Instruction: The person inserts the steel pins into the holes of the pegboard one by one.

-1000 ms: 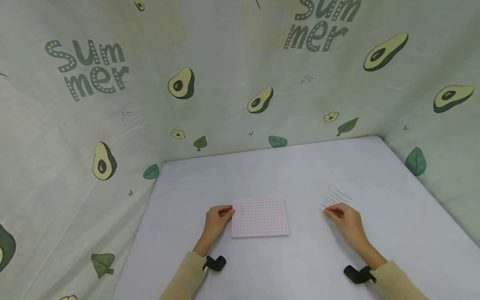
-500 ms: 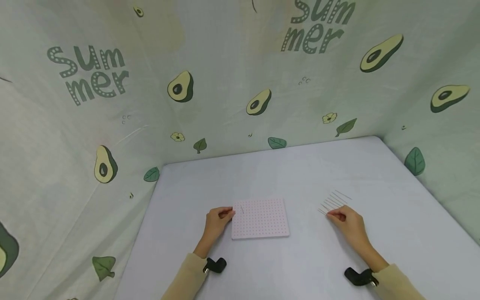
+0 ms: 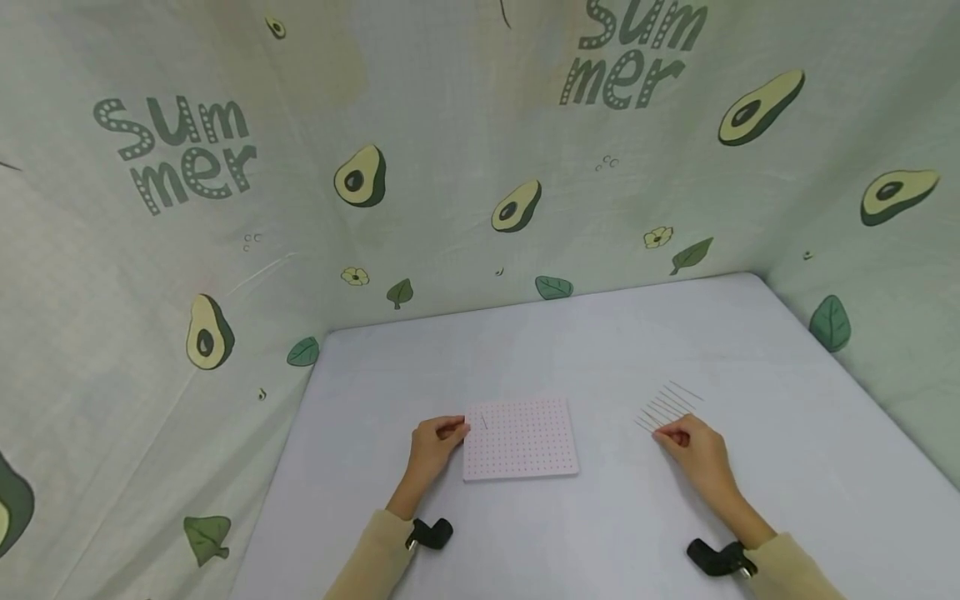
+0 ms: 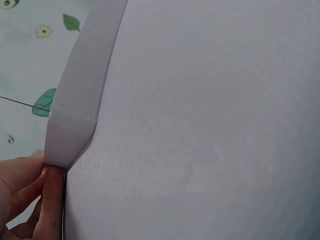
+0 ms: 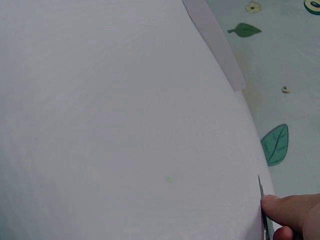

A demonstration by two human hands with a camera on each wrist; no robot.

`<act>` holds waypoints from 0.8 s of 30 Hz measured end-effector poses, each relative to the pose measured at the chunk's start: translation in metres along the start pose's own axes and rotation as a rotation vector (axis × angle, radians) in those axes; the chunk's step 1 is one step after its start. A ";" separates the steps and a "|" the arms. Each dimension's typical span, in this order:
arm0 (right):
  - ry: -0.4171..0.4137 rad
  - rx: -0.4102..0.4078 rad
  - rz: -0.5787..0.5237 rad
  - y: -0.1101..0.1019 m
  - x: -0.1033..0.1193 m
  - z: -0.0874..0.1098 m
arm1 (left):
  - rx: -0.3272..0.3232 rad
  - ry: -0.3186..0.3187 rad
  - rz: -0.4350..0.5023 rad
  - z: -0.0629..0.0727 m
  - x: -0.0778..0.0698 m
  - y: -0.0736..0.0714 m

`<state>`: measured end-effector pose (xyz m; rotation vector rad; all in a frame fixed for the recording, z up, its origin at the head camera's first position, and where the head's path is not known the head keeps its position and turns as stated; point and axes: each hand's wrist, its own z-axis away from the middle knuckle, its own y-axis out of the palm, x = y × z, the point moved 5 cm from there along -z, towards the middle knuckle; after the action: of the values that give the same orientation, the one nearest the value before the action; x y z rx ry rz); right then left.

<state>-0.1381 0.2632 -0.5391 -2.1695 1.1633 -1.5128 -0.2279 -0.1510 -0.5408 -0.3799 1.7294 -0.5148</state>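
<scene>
A pale pink pegboard [image 3: 527, 442] with rows of small holes lies flat in the head view. One thin dark rod [image 3: 484, 422] stands in it near its upper left corner; the left wrist view shows that rod [image 4: 20, 102] sticking out past the board's edge. My left hand [image 3: 433, 442] grips the board's left edge between thumb and fingers. To the right, several thin rods [image 3: 666, 401] lie side by side on the table. My right hand [image 3: 697, 452] pinches at the near end of this row, its thumb [image 5: 287, 207] pressed against a dark rod [image 5: 260, 186].
The white table [image 3: 600, 533] runs back to a hanging cloth [image 3: 450, 125] printed with avocados and leaves. Black wrist cameras sit on the left [image 3: 432, 533] and right [image 3: 712, 557] forearms.
My right hand has shifted slightly right and toward me along the rods, uncovering more of the row. My left hand keeps its hold on the pegboard, which has not moved on the table.
</scene>
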 end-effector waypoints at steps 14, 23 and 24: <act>-0.148 -0.027 -0.034 0.010 0.005 0.001 | 0.016 -0.063 0.005 0.000 0.002 -0.002; -0.187 0.022 0.088 0.013 0.018 -0.005 | 0.021 -0.035 0.000 0.000 0.005 -0.002; -0.190 0.024 0.090 0.012 0.019 -0.007 | 0.024 -0.032 0.001 0.000 0.005 -0.002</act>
<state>-0.1469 0.2425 -0.5307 -2.1599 1.1560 -1.2466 -0.2286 -0.1552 -0.5440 -0.3684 1.6913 -0.5256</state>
